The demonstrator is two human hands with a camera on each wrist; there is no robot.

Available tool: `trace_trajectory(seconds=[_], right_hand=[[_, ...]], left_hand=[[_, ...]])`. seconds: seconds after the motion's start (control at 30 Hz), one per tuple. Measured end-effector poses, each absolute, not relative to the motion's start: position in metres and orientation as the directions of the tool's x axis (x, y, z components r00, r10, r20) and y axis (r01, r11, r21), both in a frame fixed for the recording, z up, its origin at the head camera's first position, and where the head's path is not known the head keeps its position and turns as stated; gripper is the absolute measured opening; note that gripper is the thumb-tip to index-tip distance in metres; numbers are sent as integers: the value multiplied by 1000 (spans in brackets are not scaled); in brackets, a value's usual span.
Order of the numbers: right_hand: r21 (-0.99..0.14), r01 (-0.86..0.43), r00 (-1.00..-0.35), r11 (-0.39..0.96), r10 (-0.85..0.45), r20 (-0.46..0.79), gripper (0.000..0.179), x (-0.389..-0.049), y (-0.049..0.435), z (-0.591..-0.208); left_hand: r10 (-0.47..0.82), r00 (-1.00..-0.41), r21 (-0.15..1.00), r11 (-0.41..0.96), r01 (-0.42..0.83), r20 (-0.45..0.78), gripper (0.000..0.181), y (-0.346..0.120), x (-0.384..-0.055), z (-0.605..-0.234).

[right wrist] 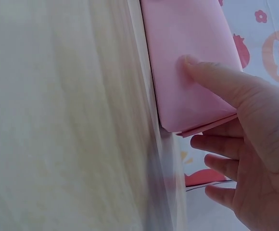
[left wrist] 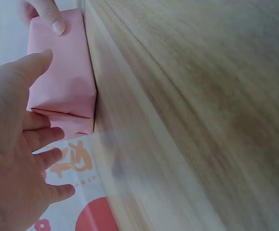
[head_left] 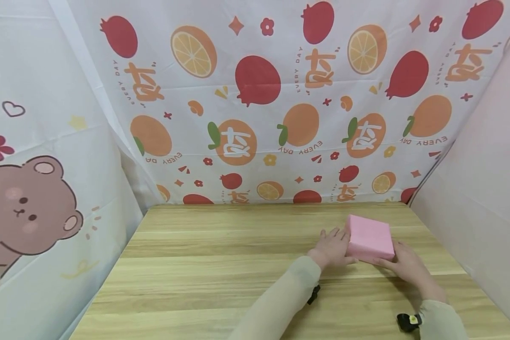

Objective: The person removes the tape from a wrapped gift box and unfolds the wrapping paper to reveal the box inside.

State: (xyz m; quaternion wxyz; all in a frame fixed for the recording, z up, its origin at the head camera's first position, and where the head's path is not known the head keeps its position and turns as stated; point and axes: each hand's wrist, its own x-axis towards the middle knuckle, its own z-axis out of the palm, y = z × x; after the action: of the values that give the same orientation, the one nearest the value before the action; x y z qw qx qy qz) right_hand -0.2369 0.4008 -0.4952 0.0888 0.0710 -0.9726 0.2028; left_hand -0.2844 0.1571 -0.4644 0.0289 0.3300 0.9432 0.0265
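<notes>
A pink paper-wrapped box (head_left: pixel 370 237) lies on the right part of the wooden table, between the two hands. My left hand (head_left: pixel 332 248) is at its left end, fingers spread; the thumb (left wrist: pixel 38 65) lies in front of the long face, and whether it touches cannot be told. A folded paper seam crosses that end in the left wrist view. My right hand (head_left: pixel 408 265) touches the right end. Its thumb (right wrist: pixel 214 77) presses on the long front face, and the other fingers extend loosely by the end face. The box's underside is hidden.
The wooden table (head_left: pixel 221 264) stretches to the left and front. A fruit-print cloth (head_left: pixel 255 137) hangs behind it, a bear-print cloth (head_left: pixel 89 189) at the left and a plain pale cloth (head_left: pixel 484 179) close on the right. Both wrists carry black straps.
</notes>
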Motion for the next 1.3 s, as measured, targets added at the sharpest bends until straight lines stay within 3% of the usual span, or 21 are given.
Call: trace_trajectory(seconds=[0.53, 0.77, 1.3], right_hand=[[-386, -230, -964, 893, -153, 219, 70, -234, 384, -490], [-361, -223, -965, 905, -152, 216, 85, -232, 375, -489], [-315, -258, -953, 914, -187, 239, 80, -228, 349, -486]], left_hand=[[633, -773, 71, 774, 629, -50, 79, 134, -278, -455], [625, -780, 21, 781, 624, -43, 75, 123, -271, -449], [579, -815, -53, 814, 578, 7, 67, 102, -261, -451]])
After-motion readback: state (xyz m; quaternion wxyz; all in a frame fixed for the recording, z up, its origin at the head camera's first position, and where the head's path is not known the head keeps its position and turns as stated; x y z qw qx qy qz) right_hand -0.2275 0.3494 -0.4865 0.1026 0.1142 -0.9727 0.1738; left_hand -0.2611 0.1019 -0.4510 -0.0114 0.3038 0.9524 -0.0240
